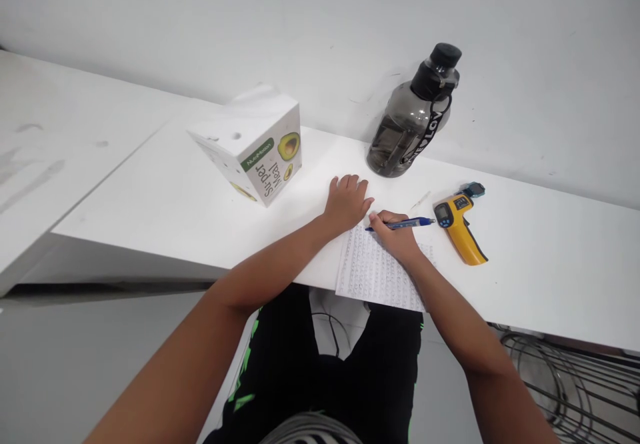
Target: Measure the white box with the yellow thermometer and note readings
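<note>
My right hand (397, 234) is closed around a blue pen (411, 223), its lower end near the upper part of a sheet of paper (377, 274). Rows of small handwriting cover the sheet, which reaches over the table's front edge. Just left of the pen, my left hand (347, 203) lies flat with fingers stretched out, by the sheet's upper left corner. To the right of my right hand lies a yellow and black infrared thermometer (463, 234) with a dark blue-green object (474, 189) touching or near its top.
A tall dark water bottle (415, 117) stands against the wall. Left of it is a white box (273, 157) with avocado pictures. A thin whitish strip (421, 200) lies near the thermometer. Below the white table (565, 251), at right, is a wire fan guard (575, 384).
</note>
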Motion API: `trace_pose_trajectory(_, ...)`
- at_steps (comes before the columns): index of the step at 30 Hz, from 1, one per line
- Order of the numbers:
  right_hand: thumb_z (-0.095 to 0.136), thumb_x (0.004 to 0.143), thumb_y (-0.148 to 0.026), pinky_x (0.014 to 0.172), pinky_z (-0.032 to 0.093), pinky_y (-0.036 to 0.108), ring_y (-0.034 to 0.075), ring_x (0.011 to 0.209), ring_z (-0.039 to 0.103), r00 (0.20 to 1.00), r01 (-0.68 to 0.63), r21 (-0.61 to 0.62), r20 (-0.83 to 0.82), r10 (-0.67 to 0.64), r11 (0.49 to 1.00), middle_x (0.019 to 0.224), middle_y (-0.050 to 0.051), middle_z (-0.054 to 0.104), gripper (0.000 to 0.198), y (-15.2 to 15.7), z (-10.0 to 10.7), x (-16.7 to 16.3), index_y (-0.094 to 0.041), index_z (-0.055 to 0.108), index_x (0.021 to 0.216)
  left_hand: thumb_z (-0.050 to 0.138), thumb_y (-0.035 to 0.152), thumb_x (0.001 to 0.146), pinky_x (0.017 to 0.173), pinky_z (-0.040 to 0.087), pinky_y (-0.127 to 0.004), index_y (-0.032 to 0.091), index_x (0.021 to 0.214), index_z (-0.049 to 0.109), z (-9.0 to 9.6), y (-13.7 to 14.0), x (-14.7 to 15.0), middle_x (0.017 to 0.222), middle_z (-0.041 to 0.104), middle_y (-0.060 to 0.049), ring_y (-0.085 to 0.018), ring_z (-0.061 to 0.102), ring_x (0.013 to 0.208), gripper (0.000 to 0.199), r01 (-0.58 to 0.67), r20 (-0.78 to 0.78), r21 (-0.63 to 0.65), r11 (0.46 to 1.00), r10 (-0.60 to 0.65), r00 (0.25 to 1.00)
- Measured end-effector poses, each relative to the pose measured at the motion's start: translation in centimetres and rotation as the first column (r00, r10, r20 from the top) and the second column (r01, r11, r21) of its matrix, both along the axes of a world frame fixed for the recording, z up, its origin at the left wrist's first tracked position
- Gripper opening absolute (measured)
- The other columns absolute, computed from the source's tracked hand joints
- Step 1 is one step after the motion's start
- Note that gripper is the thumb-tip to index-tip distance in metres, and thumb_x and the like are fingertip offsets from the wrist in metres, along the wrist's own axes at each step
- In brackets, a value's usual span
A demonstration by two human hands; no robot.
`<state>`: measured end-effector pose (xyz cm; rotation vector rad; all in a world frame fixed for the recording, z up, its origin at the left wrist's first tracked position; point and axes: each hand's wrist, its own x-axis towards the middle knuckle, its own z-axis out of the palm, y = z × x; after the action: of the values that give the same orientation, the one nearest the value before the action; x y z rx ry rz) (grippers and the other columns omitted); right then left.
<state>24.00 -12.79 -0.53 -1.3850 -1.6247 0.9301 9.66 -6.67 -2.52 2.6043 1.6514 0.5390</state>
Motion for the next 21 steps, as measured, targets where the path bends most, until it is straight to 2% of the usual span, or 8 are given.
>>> trace_pose_trajectory(3, 0.059, 0.084, -0.048, 0.053, 0.037, 0.029, 0.012, 0.050, 0.042, 1.000, -0.003, -0.017, 0.000, 0.003, 1.000, 0.048, -0.003, 0.046, 0.044, 0.03, -0.02, 0.14, -0.022, 0.046, 0.051, 0.041, 0.040, 0.098, 0.111, 0.029, -0.054, 0.013, 0.132, 0.053, 0.05, -0.03, 0.00, 0.139, 0.053, -0.018, -0.032, 0.048, 0.127, 0.045, -0.003, -0.002, -0.003, 1.000, 0.003, 1.000)
trace_pose_trajectory(5, 0.059, 0.083, -0.048, 0.054, 0.038, 0.029, 0.013, 0.051, 0.044, 0.999, 0.042, -0.009, -0.008, -0.042, 0.999, 0.049, -0.003, 0.047, 0.043, 0.04, -0.05, 0.22, -0.022, 0.047, 0.051, 0.041, 0.040, 0.098, 0.111, 0.030, -0.054, 0.013, 0.131, 0.053, 0.11, -0.07, 0.00, 0.139, 0.053, -0.018, -0.032, 0.047, 0.127, 0.045, -0.004, 0.001, -0.004, 1.000, 0.004, 1.000)
trace_pose_trajectory(8, 0.059, 0.084, -0.049, 0.055, 0.039, 0.029, 0.013, 0.053, 0.044, 0.992, 0.127, 0.021, -0.009, -0.127, 0.992, 0.050, -0.003, 0.048, 0.043, 0.04, -0.04, 0.28, -0.022, 0.048, 0.052, 0.041, 0.040, 0.098, 0.112, 0.029, -0.054, 0.014, 0.132, 0.053, 0.19, -0.11, -0.01, 0.139, 0.053, -0.018, -0.032, 0.047, 0.128, 0.044, -0.002, 0.007, -0.012, 1.000, 0.003, 1.000)
trace_pose_trajectory(14, 0.057, 0.087, -0.054, 0.054, 0.038, 0.028, 0.014, 0.053, 0.044, 0.973, 0.216, 0.116, 0.054, -0.224, 0.969, 0.051, -0.003, 0.048, 0.046, -0.15, 0.23, 0.39, -0.022, 0.052, 0.056, 0.040, 0.041, 0.098, 0.112, 0.029, -0.054, 0.016, 0.133, 0.052, 0.23, -0.12, -0.06, 0.140, 0.052, -0.017, -0.032, 0.047, 0.129, 0.045, -0.003, 0.009, -0.010, 1.000, 0.003, 1.000)
trace_pose_trajectory(17, 0.054, 0.089, -0.057, 0.056, 0.041, 0.029, 0.016, 0.057, 0.050, 0.962, 0.260, 0.163, 0.043, -0.270, 0.952, 0.055, -0.002, 0.054, 0.044, -0.26, 0.26, 0.56, -0.022, 0.059, 0.064, 0.040, 0.041, 0.098, 0.112, 0.029, -0.053, 0.015, 0.133, 0.052, 0.17, -0.13, -0.06, 0.141, 0.053, -0.017, -0.032, 0.047, 0.128, 0.045, -0.004, 0.009, -0.011, 1.000, 0.005, 1.000)
trace_pose_trajectory(21, 0.050, 0.092, -0.058, 0.065, 0.047, 0.032, 0.020, 0.072, 0.061, 0.964, 0.247, 0.210, 0.045, -0.261, 0.946, 0.074, 0.003, 0.068, 0.042, -0.33, 0.28, 0.67, -0.021, 0.069, 0.084, 0.040, 0.041, 0.098, 0.113, 0.029, -0.053, 0.015, 0.135, 0.052, 0.11, -0.09, -0.01, 0.141, 0.052, -0.017, -0.032, 0.046, 0.130, 0.046, -0.006, 0.011, -0.013, 1.000, 0.006, 1.000)
